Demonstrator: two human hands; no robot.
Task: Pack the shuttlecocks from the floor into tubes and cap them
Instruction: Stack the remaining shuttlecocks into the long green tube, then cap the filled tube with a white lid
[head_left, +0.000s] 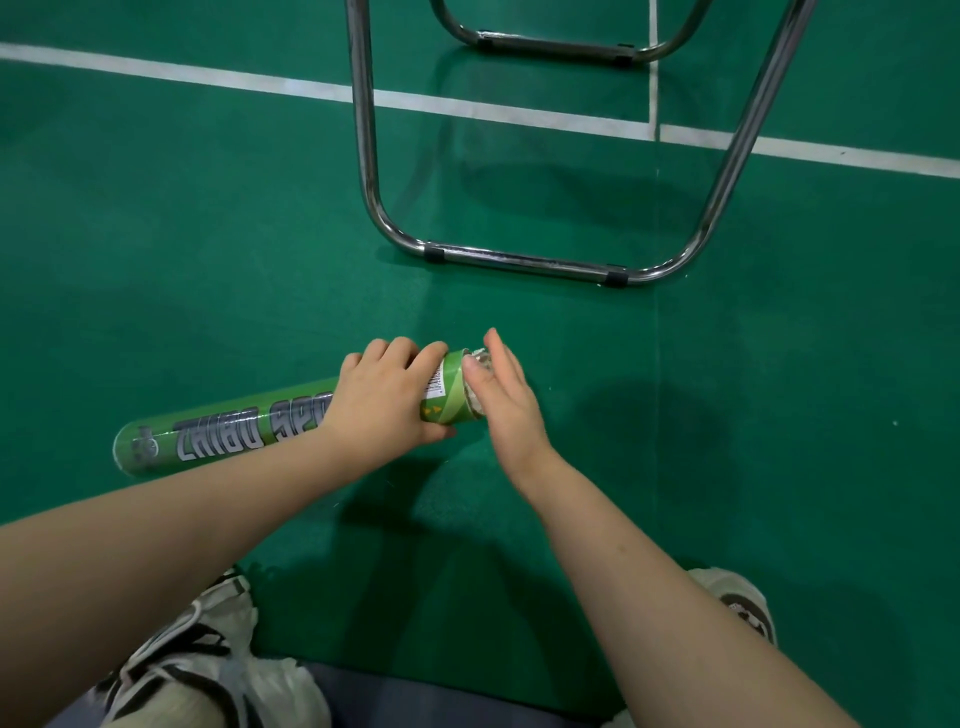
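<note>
**Pushing shuttlecocks into the tube**

From my seat far away, I see the green tube (223, 431) lying on its side on the green floor (208, 234). It sits in the middle left of the frame. Its open end points to the right.

The left hand (384, 395) grips the tube close to that open end. Its fingers (400, 348) curl over the top. I think it holds there so the tube cannot roll or slide away when it gets pushed.

The right hand (506, 395) is flat at the mouth of the tube, with its fingers (498, 348) straight and holding nothing. Its thumb touches the white shuttlecocks (477, 364) that poke out of the end. I think it is flat so it can press the feathers in gently and not bend them.

I see no cap and no loose shuttlecocks on the floor in this view. So I guess this tube is nearly full and needs its cap next.

A metal chair (524, 260) stands behind the hands, well apart from them. The person's shoes (208, 649) are at the bottom.
</note>
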